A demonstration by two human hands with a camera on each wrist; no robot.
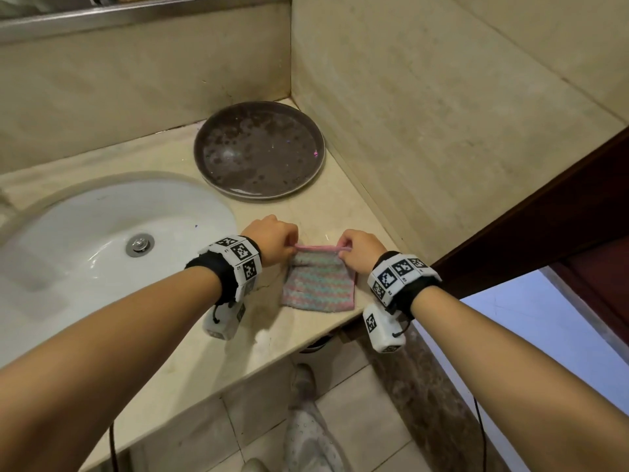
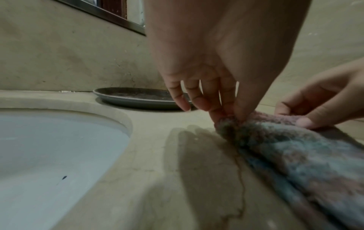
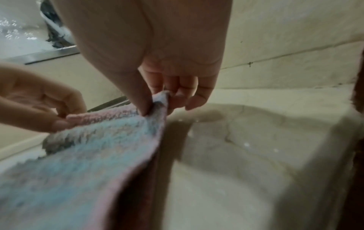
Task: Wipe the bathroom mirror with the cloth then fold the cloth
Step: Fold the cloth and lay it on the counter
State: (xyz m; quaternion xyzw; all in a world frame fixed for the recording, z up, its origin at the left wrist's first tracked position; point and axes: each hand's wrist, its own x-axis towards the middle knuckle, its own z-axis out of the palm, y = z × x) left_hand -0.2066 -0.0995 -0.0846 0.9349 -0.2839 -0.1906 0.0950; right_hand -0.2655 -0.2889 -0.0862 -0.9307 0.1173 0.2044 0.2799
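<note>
A small cloth (image 1: pixel 318 284) with pink and pale blue stripes lies on the beige counter (image 1: pixel 289 335) near its front right corner. My left hand (image 1: pixel 272 240) pinches the cloth's far left corner (image 2: pixel 228 123) between thumb and fingers. My right hand (image 1: pixel 357 248) pinches the far right corner (image 3: pixel 159 101) the same way. The far edge (image 1: pixel 320 248) is lifted off the counter between both hands, while the near part stays flat. The mirror's metal frame (image 1: pixel 136 15) runs along the top of the head view.
A dark round plate (image 1: pixel 258 149) sits behind the cloth in the counter's corner. The white sink basin (image 1: pixel 102 240) lies to the left. A tiled wall (image 1: pixel 442 97) stands close on the right, with a dark wooden door frame (image 1: pixel 561 206) beyond. The floor (image 1: pixel 340 420) is below.
</note>
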